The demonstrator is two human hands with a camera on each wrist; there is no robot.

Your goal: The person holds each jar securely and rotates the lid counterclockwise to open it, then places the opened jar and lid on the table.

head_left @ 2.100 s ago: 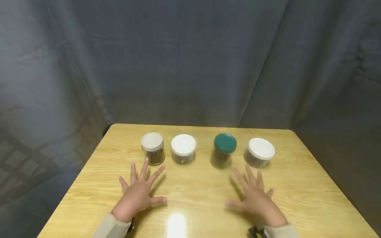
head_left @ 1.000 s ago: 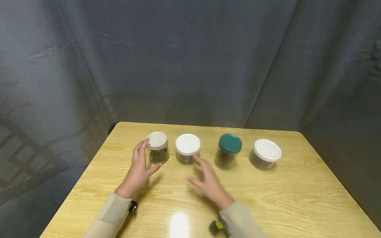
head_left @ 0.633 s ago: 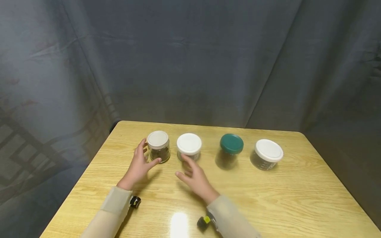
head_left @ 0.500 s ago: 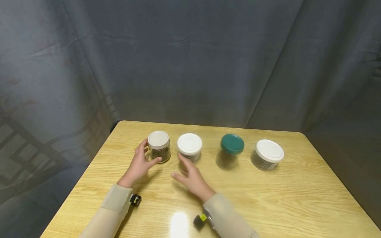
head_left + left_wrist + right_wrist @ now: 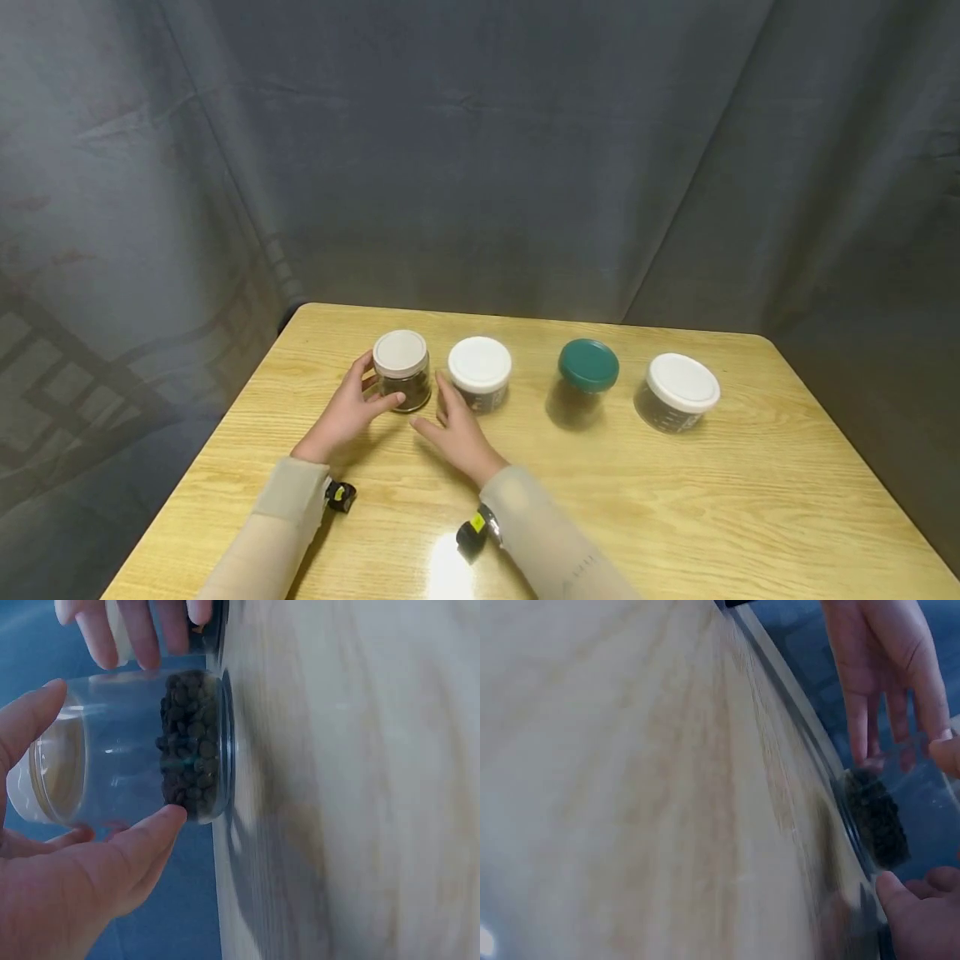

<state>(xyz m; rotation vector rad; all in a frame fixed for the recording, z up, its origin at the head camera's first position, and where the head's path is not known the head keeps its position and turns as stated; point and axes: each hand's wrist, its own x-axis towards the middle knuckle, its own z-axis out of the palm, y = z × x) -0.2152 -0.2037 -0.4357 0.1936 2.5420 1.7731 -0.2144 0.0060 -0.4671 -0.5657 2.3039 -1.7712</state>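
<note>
A clear jar (image 5: 406, 387) with a beige lid (image 5: 401, 352) stands at the left of the row. My left hand (image 5: 349, 414) curls round its left side, thumb in front and fingers behind. In the left wrist view, small dark rounded pieces (image 5: 190, 742) fill the jar's lower part, and a left fingertip lies against the wall near the base. My right hand (image 5: 459, 435) is on the jar's right front side, fingers extended beside it. Right-hand fingers (image 5: 139, 634) reach the jar's edge in the left wrist view. The right wrist view shows both hands around the jar.
A short white-lidded tub (image 5: 481, 372) stands just right of the jar, close behind my right fingers. Farther right are a green-lidded container (image 5: 587, 367) and another white-lidded tub (image 5: 679, 390). A grey curtain (image 5: 480, 158) hangs behind the wooden table (image 5: 712, 500).
Both spread hands have left the table's front area. My left hand has come round the beige-lidded jar, and my right hand has swung left past the white-lidded tub towards that jar.
</note>
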